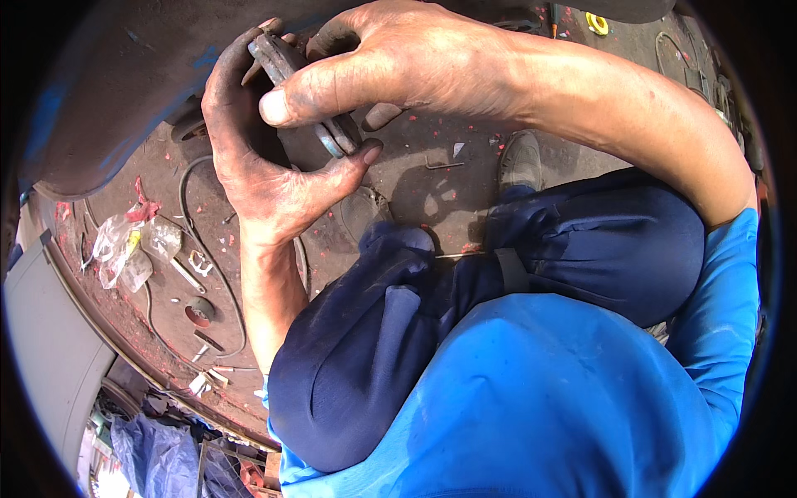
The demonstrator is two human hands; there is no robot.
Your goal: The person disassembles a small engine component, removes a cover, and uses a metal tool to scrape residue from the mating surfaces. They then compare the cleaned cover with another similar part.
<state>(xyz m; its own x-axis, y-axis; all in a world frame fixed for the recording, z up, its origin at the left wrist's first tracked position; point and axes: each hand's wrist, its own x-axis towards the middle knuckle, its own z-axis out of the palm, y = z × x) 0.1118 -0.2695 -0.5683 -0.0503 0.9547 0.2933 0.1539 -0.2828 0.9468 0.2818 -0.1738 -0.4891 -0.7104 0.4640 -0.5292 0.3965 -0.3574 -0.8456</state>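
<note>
Above the ground, I hold a pair of worn, dark brake pads (336, 134) between my two hands, their flat plates lying face to face with a thin gap along the edge. My left hand (264, 178) wraps round them from the left, its thumb at the lower end and its fingertips at the upper end. From the right, my right hand (386, 70) lays its thumb across the middle of the pads, the other fingers curling partly out of sight behind. Dark grime covers the fingers of both hands.
A blue-and-dark vehicle panel (100, 108) overhangs the upper left. On the dirty ground lie crumpled plastic bags (124, 249), a black cable (184, 195), a small round can (199, 311), a T-shaped tool (206, 342) and a bent metal rod (444, 164). A yellow ring (596, 23) lies farther off.
</note>
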